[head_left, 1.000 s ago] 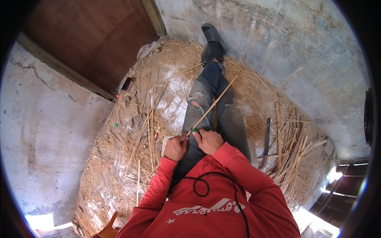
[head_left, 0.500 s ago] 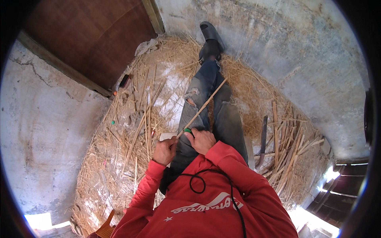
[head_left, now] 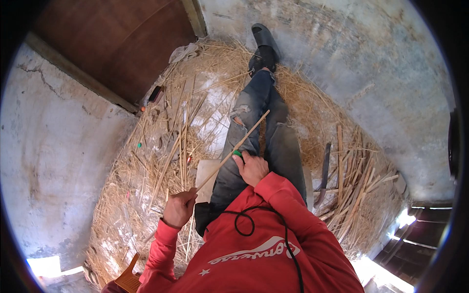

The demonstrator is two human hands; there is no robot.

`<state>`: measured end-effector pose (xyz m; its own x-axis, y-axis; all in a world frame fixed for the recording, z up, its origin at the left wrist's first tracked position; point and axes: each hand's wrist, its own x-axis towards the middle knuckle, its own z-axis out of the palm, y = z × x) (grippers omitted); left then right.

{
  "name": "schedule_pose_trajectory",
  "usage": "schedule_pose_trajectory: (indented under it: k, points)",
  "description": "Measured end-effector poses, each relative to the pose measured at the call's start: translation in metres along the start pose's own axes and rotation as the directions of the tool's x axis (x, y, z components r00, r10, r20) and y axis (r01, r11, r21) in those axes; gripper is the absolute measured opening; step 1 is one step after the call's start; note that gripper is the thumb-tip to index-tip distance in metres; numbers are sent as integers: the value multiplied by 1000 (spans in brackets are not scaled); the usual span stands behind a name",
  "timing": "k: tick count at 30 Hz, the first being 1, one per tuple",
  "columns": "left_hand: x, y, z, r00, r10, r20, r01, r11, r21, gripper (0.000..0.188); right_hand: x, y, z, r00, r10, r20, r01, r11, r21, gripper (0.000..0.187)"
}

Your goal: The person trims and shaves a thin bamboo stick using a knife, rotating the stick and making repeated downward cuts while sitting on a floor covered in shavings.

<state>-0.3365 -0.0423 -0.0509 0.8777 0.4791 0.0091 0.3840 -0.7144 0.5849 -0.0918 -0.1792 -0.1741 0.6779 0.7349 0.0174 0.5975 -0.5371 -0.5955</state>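
Observation:
My left hand (head_left: 180,209) is closed round the lower part of a thin, pale bamboo-like stick (head_left: 215,169). The stick slants up and away to the right across my thighs, its far tip above the gap between my knees. On my lap, my right hand (head_left: 254,169) grips a small green thing (head_left: 238,153), pressed against the stick about midway along it. Only a bit of green shows past the fingers; whether it has a blade I cannot make out. My legs lie stretched out in torn dark jeans (head_left: 286,156).
Split sticks (head_left: 359,180) lie heaped at my right beside a dark, curved-ended tool (head_left: 324,171). Straw and shavings (head_left: 151,171) cover the floor. Plastered walls (head_left: 73,146) stand close on both sides; a brown door panel (head_left: 117,44) is at the far left.
My left hand has moved down and left, drawing the stick back with it. The right hand has stayed nearly in place on my lap with the green thing against the stick.

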Motion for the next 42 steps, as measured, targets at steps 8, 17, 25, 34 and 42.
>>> schedule_pose_trajectory:
  k: [8,17,25,34,42]
  points:
    - [-9,-11,-16,997,-40,62,40,999,-10,14,-3,-5,5,992,-76,-98,79,996,30,46]
    - [-20,-80,25,953,-215,214,298,797,-525,22,19,69,35,965,260,-24,-86,403,911,46]
    - [-23,-75,32,963,-217,159,266,858,-440,23,22,18,-28,972,-77,-223,186,831,524,28]
    - [-9,-63,49,984,-177,13,169,912,-374,26,28,20,-9,988,7,-156,53,923,381,24]
    - [39,-29,64,927,-234,-293,43,842,-538,26,65,27,-94,726,390,-567,42,797,602,29]
